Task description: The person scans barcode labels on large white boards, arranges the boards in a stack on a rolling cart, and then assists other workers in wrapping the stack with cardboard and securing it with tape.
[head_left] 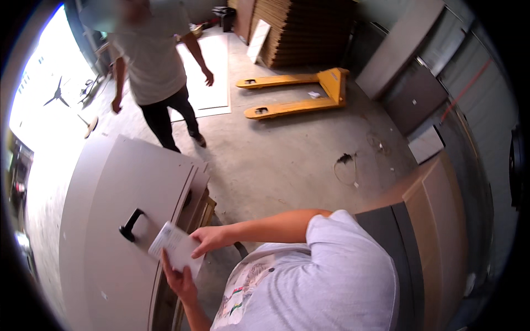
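A white printed sheet or thin booklet [175, 246] is held in front of me, tilted, over the edge of a stack of pale panels. My left hand [181, 282] grips its lower side, with a finger lying along the near edge. From the other side my right hand [212, 240] pinches its right edge between thumb and fingers. Just beyond the sheet, a black handle-shaped object [131, 225] rests on the top pale panel [105, 248]. The fingers beneath the sheet are hidden.
Another person [157, 66] stands past the panels. A yellow pallet jack [337, 91] is on the concrete floor, before stacked brown boards [309, 33]. A cardboard box [441, 204] stands at right. Thin loops of cord [348, 171] lie on the floor; boards lean on the right wall.
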The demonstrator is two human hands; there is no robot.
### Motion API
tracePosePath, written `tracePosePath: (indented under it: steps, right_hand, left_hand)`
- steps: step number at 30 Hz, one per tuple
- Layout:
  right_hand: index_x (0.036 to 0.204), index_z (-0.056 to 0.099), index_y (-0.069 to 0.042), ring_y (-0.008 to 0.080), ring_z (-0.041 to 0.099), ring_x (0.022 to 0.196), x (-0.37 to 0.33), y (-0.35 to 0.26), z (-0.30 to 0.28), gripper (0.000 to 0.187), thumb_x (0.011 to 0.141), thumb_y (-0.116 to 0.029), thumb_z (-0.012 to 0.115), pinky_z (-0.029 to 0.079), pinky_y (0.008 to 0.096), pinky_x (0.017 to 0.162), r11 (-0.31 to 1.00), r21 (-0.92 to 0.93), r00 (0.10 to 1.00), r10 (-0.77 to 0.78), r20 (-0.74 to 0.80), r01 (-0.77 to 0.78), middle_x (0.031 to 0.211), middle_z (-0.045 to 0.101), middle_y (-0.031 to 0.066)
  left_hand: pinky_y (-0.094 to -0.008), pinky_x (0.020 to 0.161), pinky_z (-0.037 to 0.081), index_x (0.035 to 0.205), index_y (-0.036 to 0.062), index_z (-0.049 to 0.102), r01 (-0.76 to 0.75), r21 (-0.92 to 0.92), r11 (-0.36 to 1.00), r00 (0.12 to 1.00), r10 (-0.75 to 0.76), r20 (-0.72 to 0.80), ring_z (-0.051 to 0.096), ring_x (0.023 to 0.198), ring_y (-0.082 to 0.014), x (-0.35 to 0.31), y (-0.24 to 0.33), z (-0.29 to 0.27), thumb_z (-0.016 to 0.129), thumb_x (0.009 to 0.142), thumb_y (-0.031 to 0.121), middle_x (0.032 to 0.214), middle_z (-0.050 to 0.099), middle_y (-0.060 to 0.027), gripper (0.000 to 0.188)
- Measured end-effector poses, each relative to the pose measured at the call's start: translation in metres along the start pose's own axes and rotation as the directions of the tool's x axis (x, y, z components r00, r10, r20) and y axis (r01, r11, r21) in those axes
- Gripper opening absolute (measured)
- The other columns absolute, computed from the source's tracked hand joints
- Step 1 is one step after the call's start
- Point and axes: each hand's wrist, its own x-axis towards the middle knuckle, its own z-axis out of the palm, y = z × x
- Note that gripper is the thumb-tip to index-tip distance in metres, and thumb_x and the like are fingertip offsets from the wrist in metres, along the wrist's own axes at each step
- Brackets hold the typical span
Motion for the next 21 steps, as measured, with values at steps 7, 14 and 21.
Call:
tracePosePath:
  steps: [7, 14, 21]
  right_hand:
    - [0.101, 0.071, 0.0, 0.0135, 0.065, 0.08, -0.208, -0.037, -0.074, 0.024, 0.083, -0.016, 0.071, 0.052, 0.0309, 0.077, 0.963, -0.117, 0.69, -0.255, -0.677, 0.241, 0.09, 0.073, 0.0076]
    - [0.095, 0.068, 0.002, 0.0109, 0.061, 0.072, -0.334, -0.048, -0.126, 0.016, 0.089, -0.012, 0.068, 0.052, 0.0266, 0.067, 0.958, -0.249, 0.5, -0.286, -0.818, 0.142, 0.084, 0.069, 0.0052]
    - [0.096, 0.062, -0.004, 0.0063, 0.057, 0.064, -0.4, -0.014, -0.115, 0.012, 0.095, -0.016, 0.061, 0.048, 0.0237, 0.058, 0.935, -0.187, 0.008, -0.198, -0.98, 0.302, 0.077, 0.062, -0.0005]
  left_hand:
    - [-0.0323, 0.106, 0.036, 0.147, 0.0018, 0.038, 0.083, -0.1, 0.992, 0.847, -0.018, 0.532, 0.039, 0.134, -0.021, 0.085, -0.009, 0.196, 0.055, 0.077, -0.013, 0.147, 0.04, -0.0116, 0.074]
    - [-0.0381, 0.106, 0.038, 0.151, 0.0009, 0.026, 0.036, -0.222, 0.974, 0.759, 0.118, 0.641, 0.047, 0.127, -0.0268, 0.108, 0.001, 0.346, 0.055, 0.079, -0.013, 0.146, 0.041, -0.0136, 0.079]
    - [-0.0275, 0.086, 0.043, 0.149, -0.0015, 0.033, 0.059, -0.211, 0.976, 0.594, 0.136, 0.793, 0.053, 0.092, -0.0149, 0.133, -0.019, 0.408, 0.061, 0.074, -0.007, 0.103, 0.057, -0.0051, 0.08]
